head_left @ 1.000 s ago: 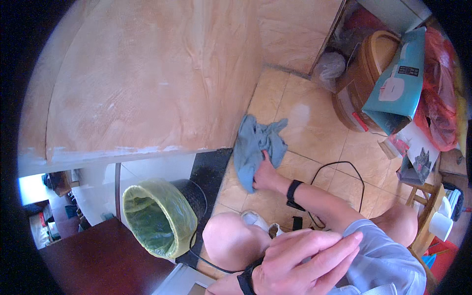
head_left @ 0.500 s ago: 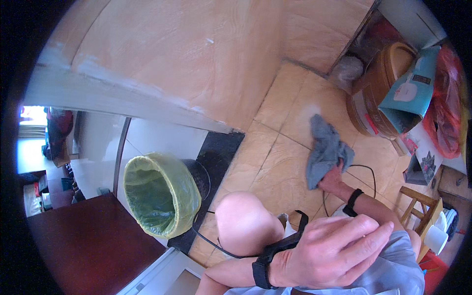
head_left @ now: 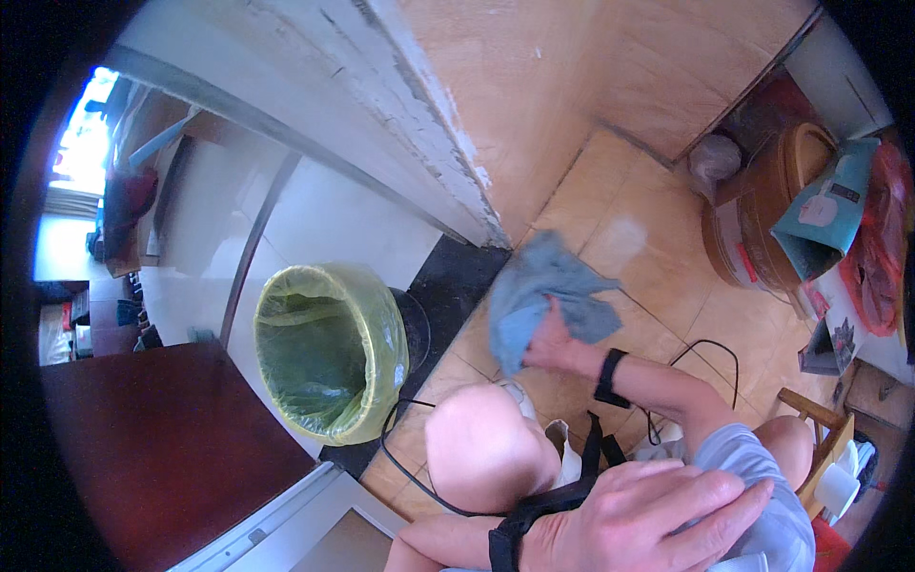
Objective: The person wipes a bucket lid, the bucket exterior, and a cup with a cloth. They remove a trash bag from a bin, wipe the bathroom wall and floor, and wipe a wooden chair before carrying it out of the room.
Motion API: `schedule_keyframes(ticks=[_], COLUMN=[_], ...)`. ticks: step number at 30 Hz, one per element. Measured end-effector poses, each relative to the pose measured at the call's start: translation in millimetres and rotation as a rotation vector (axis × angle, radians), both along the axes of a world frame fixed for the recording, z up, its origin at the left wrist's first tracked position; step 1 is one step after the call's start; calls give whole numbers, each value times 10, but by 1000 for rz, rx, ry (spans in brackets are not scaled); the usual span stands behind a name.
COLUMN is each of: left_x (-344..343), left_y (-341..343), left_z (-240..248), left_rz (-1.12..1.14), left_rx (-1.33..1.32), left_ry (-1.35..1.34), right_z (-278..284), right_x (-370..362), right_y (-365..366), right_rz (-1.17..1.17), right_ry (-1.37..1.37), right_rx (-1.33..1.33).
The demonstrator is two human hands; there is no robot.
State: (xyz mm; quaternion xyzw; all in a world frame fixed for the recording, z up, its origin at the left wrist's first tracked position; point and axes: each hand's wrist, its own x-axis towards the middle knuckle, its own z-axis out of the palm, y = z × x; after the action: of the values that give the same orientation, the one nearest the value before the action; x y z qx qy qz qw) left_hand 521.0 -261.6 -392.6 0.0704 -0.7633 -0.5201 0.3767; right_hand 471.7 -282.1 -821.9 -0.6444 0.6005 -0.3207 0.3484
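- Blue-grey cloth [head_left: 548,300] is bunched up on the tan tiled floor [head_left: 658,257], close to the edge where the tiles meet the black strip [head_left: 448,286] at the foot of the white door frame [head_left: 381,124].
- The person's right hand [head_left: 553,348] sits on the near end of the cloth, fingers curled into the fabric, so it has a grip on it. A black wristband [head_left: 608,377] is just behind that hand.
- The left hand [head_left: 648,520] is down at the lower edge of the view, fingers spread out flat and resting on the light grey sleeve [head_left: 753,477] of the other arm. Not gripping anything. It has a black strap [head_left: 510,543] at the wrist too.
- A bare knee [head_left: 481,448] pokes up between the two hands.
- A bin [head_left: 329,353] lined with a yellow-green bag stands to the left of the cloth, partly on the black strip, well apart from the hand.
- A thin black cable [head_left: 705,348] loops over the tiles just right of the right forearm.
- Far right of the floor: a round wooden tub [head_left: 782,191] with a teal box [head_left: 824,214] leaning in it, near the wall.
- A dark red-brown surface [head_left: 143,448] fills the lower left corner.
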Motion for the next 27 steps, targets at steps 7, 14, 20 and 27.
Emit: schedule_keyframes(ticks=[7,14,20,27], left_x=[169,34,-3,-199], left_y=[-77,-54,-26,101], left_z=[-9,-46,-44,-92], left_rz=[10,51,-15,-68], left_rx=[45,16,42,11], left_ry=[-34,30,-6,-52], right_z=[632,372,631,564], right_x=[632,136,-705,-194], right_y=[-859,-456,-282,-357], right_rz=[175,-220,-358,-355], right_ry=[606,575,615,564], right_rx=[232,-206,344,235])
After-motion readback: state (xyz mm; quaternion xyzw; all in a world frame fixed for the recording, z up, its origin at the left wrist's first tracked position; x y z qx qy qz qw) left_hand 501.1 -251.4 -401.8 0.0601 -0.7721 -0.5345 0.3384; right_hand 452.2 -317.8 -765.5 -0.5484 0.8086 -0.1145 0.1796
